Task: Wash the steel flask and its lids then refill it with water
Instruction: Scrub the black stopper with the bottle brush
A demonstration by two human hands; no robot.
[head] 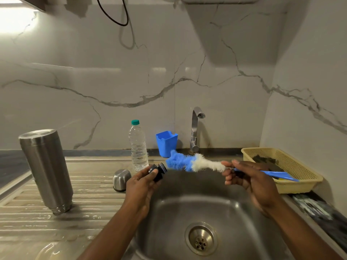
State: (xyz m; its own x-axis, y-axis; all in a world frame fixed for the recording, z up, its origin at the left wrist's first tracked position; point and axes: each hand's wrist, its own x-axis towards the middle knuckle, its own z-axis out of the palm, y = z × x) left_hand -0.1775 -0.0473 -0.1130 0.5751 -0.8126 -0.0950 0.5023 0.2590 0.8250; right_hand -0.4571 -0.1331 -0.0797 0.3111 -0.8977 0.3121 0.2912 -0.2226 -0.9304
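Observation:
The steel flask (pixel 46 169) stands upside down on the ribbed drainboard at the left. Its steel cup lid (pixel 121 179) lies mouth down on the drainboard beside the sink. My left hand (pixel 141 185) grips the small black inner stopper (pixel 158 172) above the sink's left rim. My right hand (pixel 247 180) holds a bottle brush (pixel 195 163) by its blue handle. The brush's blue and white bristles point left, and their tip is touching or nearly touching the stopper.
The steel sink (pixel 223 212) with its drain lies below both hands. A tap (pixel 196 128) stands at the back, with no water running. Near it stand a blue plastic cup (pixel 166 143) and a clear water bottle (pixel 138 147). A yellow basket (pixel 285 166) sits at the right.

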